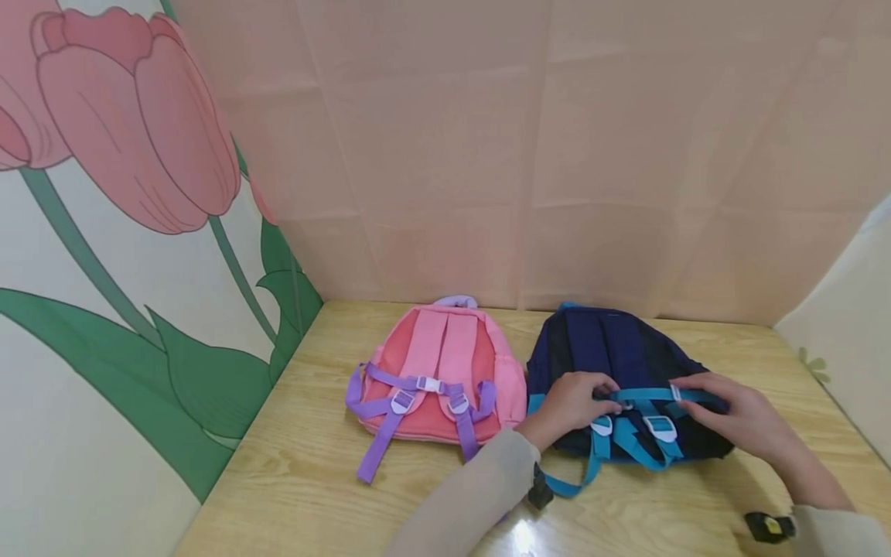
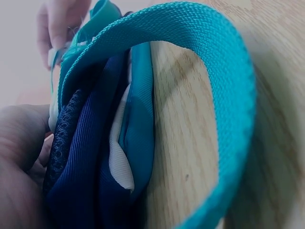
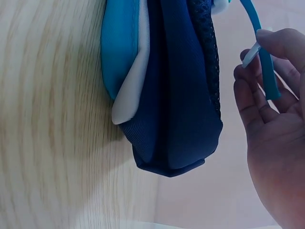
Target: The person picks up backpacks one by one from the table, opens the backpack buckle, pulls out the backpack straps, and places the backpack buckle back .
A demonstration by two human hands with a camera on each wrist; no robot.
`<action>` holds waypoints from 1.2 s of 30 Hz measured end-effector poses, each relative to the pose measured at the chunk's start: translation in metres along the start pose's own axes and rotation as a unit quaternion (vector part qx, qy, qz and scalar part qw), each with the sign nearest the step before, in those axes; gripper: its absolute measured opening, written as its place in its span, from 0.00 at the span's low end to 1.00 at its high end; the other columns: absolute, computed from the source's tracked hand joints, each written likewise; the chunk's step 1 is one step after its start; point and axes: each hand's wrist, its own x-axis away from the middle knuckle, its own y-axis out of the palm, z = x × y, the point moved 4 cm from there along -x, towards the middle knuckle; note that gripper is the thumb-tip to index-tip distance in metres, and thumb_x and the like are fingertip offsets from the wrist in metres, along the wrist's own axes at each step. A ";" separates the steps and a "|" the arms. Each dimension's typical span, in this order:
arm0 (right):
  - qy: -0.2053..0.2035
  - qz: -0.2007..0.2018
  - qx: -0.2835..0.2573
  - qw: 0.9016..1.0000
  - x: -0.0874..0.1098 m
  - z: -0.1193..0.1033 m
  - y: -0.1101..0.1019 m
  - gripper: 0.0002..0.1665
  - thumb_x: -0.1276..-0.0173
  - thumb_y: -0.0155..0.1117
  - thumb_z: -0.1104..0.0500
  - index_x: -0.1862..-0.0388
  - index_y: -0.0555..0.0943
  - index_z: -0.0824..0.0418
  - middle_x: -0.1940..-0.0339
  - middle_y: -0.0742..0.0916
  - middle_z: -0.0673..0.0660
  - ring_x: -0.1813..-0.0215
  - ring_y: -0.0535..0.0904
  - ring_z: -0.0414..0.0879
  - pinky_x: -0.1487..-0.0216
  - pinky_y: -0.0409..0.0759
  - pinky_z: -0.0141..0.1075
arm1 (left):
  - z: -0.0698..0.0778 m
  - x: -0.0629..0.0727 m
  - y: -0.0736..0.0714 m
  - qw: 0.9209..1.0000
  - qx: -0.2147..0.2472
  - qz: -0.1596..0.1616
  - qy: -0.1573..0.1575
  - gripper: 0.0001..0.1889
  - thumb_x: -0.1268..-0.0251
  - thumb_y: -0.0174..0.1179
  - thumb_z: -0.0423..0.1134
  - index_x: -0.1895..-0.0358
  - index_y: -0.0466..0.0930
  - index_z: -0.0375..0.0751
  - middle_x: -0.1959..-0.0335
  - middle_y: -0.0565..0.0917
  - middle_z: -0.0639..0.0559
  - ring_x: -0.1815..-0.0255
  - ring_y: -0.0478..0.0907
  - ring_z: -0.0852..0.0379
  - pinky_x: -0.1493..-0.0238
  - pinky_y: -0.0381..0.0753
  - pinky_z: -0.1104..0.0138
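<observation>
A navy backpack (image 1: 588,340) with teal webbing lies on the table, its shoulder straps facing up. Across its lower part, a teal chest strap (image 1: 650,394) stretches between the two hands. My left hand (image 1: 574,398) pinches this strap's left end beside a small white buckle (image 1: 626,405), partly covered by the fingers. Thumb and fingers of my right hand (image 1: 741,414) pinch a white slider (image 3: 250,55) on the strap, whose loose end (image 3: 271,86) hangs over the palm. A loop of teal webbing (image 2: 233,95) arches close to the left wrist camera.
Left of the navy backpack lies a pink backpack (image 1: 445,340) with purple straps and a fastened white buckle (image 1: 428,384). The wooden table (image 1: 292,433) meets a pink-beige backdrop (image 1: 431,155) behind. A tulip-patterned panel (image 1: 125,255) stands at the left.
</observation>
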 end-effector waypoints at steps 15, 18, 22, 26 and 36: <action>0.004 0.003 -0.001 1.000 0.004 0.005 -0.003 0.20 0.43 0.77 0.67 0.51 0.87 0.55 0.51 0.82 0.29 0.45 0.67 0.14 0.48 0.58 0.10 | 0.002 0.000 -0.003 1.000 -0.005 0.003 -0.002 0.12 0.34 0.68 0.53 0.50 0.86 0.63 0.58 0.85 0.73 0.57 0.77 0.77 0.55 0.72 0.81; 0.007 0.003 -0.002 1.000 0.004 0.007 -0.004 0.21 0.43 0.78 0.67 0.51 0.87 0.54 0.50 0.81 0.27 0.45 0.67 0.13 0.48 0.57 0.09 | 0.002 0.001 -0.002 1.000 -0.004 0.003 -0.003 0.11 0.34 0.68 0.53 0.50 0.86 0.63 0.59 0.85 0.74 0.57 0.77 0.77 0.55 0.73 0.81; 0.020 -0.001 -0.002 1.000 0.006 0.010 -0.004 0.20 0.42 0.77 0.65 0.50 0.87 0.54 0.49 0.80 0.25 0.45 0.65 0.13 0.49 0.57 0.09 | 0.002 0.001 -0.001 1.000 -0.004 0.004 -0.002 0.11 0.34 0.68 0.53 0.50 0.86 0.63 0.59 0.85 0.74 0.57 0.77 0.77 0.55 0.73 0.81; 0.032 -0.007 -0.002 0.999 0.008 0.013 -0.004 0.19 0.41 0.77 0.64 0.49 0.87 0.55 0.49 0.80 0.26 0.45 0.65 0.12 0.50 0.58 0.09 | 0.001 0.002 0.000 1.000 -0.006 0.003 -0.006 0.11 0.34 0.68 0.54 0.50 0.86 0.63 0.59 0.84 0.74 0.57 0.77 0.77 0.56 0.72 0.81; 0.058 -0.012 -0.002 0.998 0.012 0.021 -0.007 0.19 0.40 0.77 0.63 0.49 0.87 0.54 0.51 0.79 0.24 0.48 0.65 0.12 0.53 0.60 0.10 | 0.001 0.001 0.000 1.000 -0.011 0.005 -0.009 0.11 0.34 0.68 0.54 0.50 0.86 0.64 0.59 0.84 0.75 0.57 0.77 0.77 0.54 0.73 0.80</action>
